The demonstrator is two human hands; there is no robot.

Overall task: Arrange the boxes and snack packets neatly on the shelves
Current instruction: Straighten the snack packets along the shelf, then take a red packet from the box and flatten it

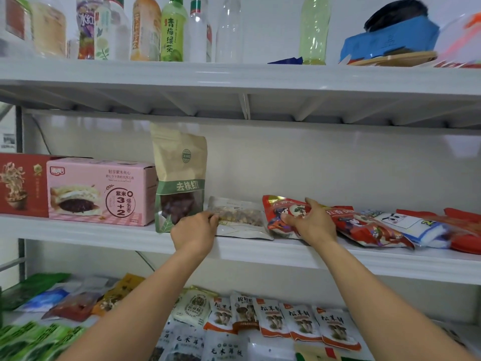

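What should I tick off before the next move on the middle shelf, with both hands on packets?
1. Left hand pinches the nut packet at its left end: ok.
2. Right hand grips the red packet: ok.
3. Kraft pouch stands upright beside the pink box: ok.
4. Packets to the right lie neatly: not ok, the second red packet and the white-blue packet overlap askew.
5. Room behind the packets on the shelf: ok.
6. Whether the nut packet is sealed: cannot tell.
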